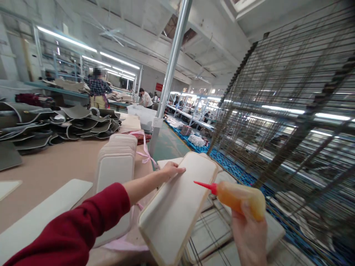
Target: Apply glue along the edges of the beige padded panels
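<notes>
My left hand (171, 170), in a dark red sleeve, grips the left edge of a cream rectangular panel (177, 207) with rounded corners and holds it tilted over the table's edge. My right hand (251, 236) is wrapped round an orange squeeze bottle (241, 197) with a red nozzle. The nozzle points left and ends just over the panel's right edge. More cream panels (222, 229) lie on wire shelves below the bottle.
A row of cream panels (118, 162) stands on the brown table (55, 166), with a long white strip (41, 212) beside it. Grey curved pieces (55, 125) are piled at the back left. A tall wire rack (291, 111) fills the right. A pole (172, 66) rises ahead. Other people work behind.
</notes>
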Demonstrator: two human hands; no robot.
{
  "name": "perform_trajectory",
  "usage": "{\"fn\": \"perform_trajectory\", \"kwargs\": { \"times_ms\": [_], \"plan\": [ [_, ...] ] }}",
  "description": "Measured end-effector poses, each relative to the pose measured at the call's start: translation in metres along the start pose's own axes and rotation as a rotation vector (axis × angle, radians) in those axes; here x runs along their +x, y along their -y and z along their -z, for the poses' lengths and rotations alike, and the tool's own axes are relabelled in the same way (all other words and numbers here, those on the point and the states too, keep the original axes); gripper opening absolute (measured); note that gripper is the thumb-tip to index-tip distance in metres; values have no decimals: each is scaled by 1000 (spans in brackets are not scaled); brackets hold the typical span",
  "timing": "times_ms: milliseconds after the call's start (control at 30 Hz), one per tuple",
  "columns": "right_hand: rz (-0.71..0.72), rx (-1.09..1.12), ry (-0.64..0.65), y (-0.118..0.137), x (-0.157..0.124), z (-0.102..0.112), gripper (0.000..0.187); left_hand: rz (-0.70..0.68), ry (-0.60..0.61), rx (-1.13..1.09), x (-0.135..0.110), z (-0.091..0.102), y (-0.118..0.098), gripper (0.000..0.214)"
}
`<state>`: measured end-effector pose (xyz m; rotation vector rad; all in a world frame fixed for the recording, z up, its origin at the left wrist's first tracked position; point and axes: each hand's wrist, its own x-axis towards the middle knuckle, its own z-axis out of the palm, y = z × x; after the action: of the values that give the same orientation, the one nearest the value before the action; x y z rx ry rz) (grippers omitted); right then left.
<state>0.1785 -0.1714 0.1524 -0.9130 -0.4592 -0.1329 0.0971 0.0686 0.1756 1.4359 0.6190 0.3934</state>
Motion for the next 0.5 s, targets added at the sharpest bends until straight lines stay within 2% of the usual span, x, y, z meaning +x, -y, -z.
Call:
{"fn": "perform_trajectory", "kwargs": {
  "times_ms": [67, 167, 233, 300, 400, 500],
  "plan": [
    [-19, 36, -28, -2, 12, -5, 51, -17, 62, -11, 1, -1, 2, 30],
    [5, 26, -91, -2, 17, -8, 53, 16, 256, -93, 7, 2, -2, 35],
    [29, 0, -113, 0, 18, -8, 52, 81, 390, -140, 13, 5, -8, 31],
    [47, -27, -123, 1, 17, -7, 52, 100, 463, -143, 21, 9, -11, 25],
    [56, -99, -136, -7, -1, -3, 53, 50, 521, -133, 36, 13, -14, 26],
    [55, -240, -132, -29, -43, 5, 56, 37, 606, -143, 53, 17, -18, 24]
  ]
}}
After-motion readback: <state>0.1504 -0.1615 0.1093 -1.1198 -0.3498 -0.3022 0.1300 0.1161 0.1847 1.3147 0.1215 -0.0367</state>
